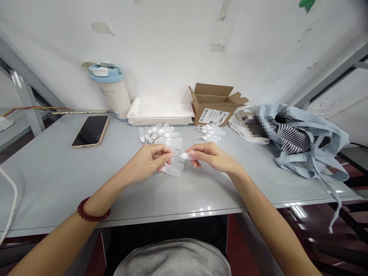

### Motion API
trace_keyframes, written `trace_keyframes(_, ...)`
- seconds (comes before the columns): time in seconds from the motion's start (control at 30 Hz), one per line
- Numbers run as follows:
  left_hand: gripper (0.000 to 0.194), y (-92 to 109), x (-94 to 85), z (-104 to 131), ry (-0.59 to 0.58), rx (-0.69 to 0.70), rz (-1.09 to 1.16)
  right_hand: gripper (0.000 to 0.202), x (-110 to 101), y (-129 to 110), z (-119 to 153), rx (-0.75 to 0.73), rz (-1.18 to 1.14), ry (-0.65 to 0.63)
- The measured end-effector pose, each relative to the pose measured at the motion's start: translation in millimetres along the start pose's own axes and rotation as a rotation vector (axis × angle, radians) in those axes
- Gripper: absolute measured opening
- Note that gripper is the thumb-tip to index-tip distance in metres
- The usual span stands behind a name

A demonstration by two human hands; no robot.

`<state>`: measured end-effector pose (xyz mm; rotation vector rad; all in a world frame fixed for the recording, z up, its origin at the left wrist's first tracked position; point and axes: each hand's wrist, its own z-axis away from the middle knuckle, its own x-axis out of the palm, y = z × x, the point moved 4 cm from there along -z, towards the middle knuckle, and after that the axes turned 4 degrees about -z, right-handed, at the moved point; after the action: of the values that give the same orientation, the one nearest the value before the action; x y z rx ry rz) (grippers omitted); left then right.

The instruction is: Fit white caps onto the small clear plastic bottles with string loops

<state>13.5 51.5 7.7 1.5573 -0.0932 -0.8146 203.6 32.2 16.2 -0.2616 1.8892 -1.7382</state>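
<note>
Between finger and thumb, my right hand point(211, 155) grips a small clear dropper bottle point(186, 156) with a white neck, lying sideways and pointing left. My left hand point(151, 161) pinches at the thin needle-like tip of this bottle; whether a tiny cap sits in the fingertips cannot be told. Beneath and behind the hands lie several similar dropper bottles point(172, 171), partly hidden by the fingers. A loose heap of dropper bottles point(161, 131) spreads just beyond my left hand. To its right, a smaller group of dropper bottles point(211, 132) lies before the cardboard box.
An open cardboard box point(214, 111) and a stack of white padded envelopes point(162, 114) stand along the wall. Left are a tumbler point(113, 92) and a phone point(91, 131). A plastic bag point(243, 126) and a light blue cloth bag point(307, 142) occupy the grey table's point(115, 203) right side.
</note>
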Motion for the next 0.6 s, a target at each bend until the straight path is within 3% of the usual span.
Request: trace_keyframes(0.6, 0.022, 2.6, -0.1, 1.2, -0.008, 0.012, 0.015, 0.03, 1.8, -2.2, 0.4, -0.011, -0.011, -0.001)
